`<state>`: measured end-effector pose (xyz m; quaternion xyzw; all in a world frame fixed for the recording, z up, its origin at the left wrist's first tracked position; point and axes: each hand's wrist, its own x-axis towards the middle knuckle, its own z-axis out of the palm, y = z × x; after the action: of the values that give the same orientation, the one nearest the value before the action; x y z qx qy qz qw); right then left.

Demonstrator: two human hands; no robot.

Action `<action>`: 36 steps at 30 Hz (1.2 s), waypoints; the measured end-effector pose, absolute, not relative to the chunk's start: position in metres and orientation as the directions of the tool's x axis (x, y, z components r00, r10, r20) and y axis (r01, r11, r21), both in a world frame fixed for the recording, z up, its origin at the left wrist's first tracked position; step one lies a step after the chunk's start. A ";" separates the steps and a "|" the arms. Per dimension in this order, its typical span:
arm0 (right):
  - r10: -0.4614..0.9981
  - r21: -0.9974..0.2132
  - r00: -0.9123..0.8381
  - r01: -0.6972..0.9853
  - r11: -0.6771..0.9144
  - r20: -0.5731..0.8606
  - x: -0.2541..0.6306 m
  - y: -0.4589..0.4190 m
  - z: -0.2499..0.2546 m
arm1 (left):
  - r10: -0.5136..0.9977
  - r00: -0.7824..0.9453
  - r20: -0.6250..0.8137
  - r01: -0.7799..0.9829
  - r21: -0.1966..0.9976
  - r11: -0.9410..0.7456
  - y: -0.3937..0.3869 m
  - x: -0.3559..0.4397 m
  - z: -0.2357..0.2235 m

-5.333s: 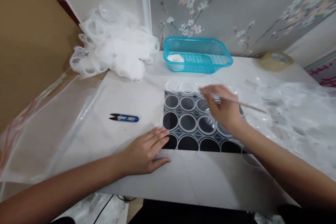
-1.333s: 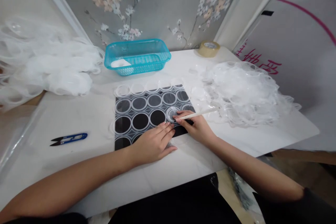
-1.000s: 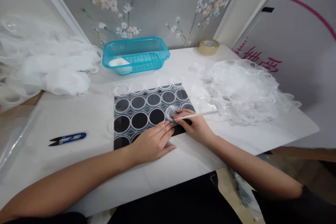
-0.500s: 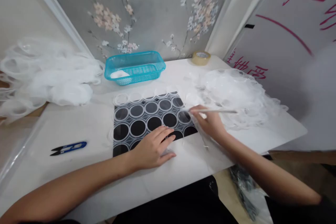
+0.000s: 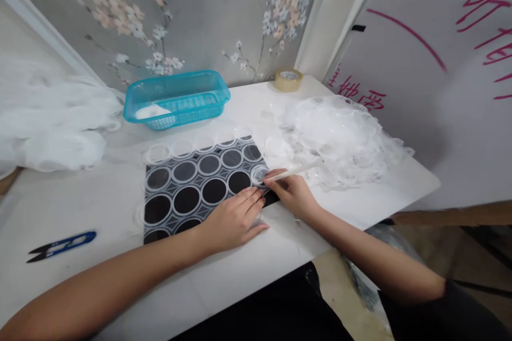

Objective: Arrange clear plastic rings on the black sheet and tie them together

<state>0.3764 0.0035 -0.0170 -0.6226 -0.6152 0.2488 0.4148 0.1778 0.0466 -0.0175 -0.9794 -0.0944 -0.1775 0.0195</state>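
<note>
My left hand [image 5: 236,219] lies flat, fingers stretched, over the lower edge of a black sheet [image 5: 202,205] patterned with rows of pale-rimmed ovals. A thin white stick [image 5: 294,170] is pinched in my right hand [image 5: 294,192], its pointed end low over the sheet's right edge. Right at those fingertips sits a clear-white ring [image 5: 259,174], on one of the printed ovals. The fingers of both hands nearly meet there. More translucent rings [image 5: 158,154] line the sheet's far edge.
A heap of translucent white rings [image 5: 332,138] covers the table's right side. At the back stand a blue plastic basket [image 5: 176,98] with something white inside and a tape roll [image 5: 288,80]. Blue-handled thread snips [image 5: 62,246] lie at left, below another white pile [image 5: 52,117].
My right hand has come closer to my left, the stick's tip now pointing down-left at the ring on the sheet. The whole view has shifted, so the table appears further left.
</note>
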 end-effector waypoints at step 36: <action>0.969 -0.863 0.194 0.503 0.035 0.152 0.368 -0.002 -0.023 | 0.189 0.934 0.302 0.181 0.054 -0.982 0.041 0.176 -0.021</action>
<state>0.3682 -0.0022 -0.0228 -0.6403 -0.5749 0.2692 0.4324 0.1756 0.0407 -0.0210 -0.9834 -0.0939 -0.1547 -0.0127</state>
